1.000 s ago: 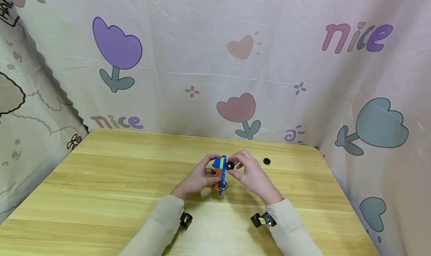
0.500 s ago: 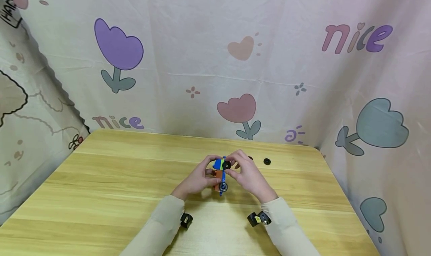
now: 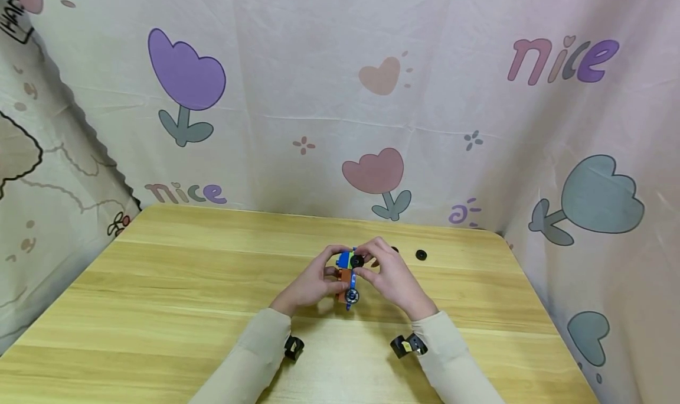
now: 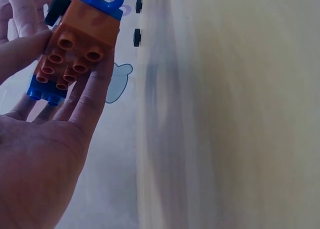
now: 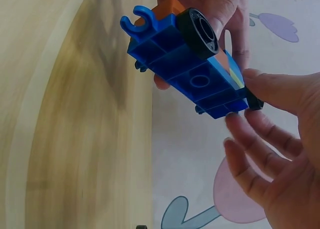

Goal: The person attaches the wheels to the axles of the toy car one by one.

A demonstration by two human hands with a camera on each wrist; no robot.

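My left hand point(image 3: 313, 281) grips a toy car point(image 5: 187, 71) of building blocks, fingers and thumb around its orange body. The car has a blue base with a hook at one end and is tilted on its side, its underside facing the right wrist view. One black wheel point(image 5: 198, 33) sits on the axle near the hook. Thumb and fingers of my right hand point(image 3: 392, 274) pinch a second black wheel point(image 5: 254, 100) against the side of the base, at the end away from the hook. The orange studs point(image 4: 67, 61) show in the left wrist view.
Two loose black wheels lie on the wooden table point(image 3: 186, 286) beyond my right hand: one wheel point(image 3: 421, 254) in plain sight, the other wheel point(image 3: 395, 249) mostly behind the fingers. A printed cloth point(image 3: 297, 85) hangs behind the table.
My right hand has moved slightly left, bringing the wheel from beside the car onto its side. The left hand keeps its grip. Over the last half second little has changed.
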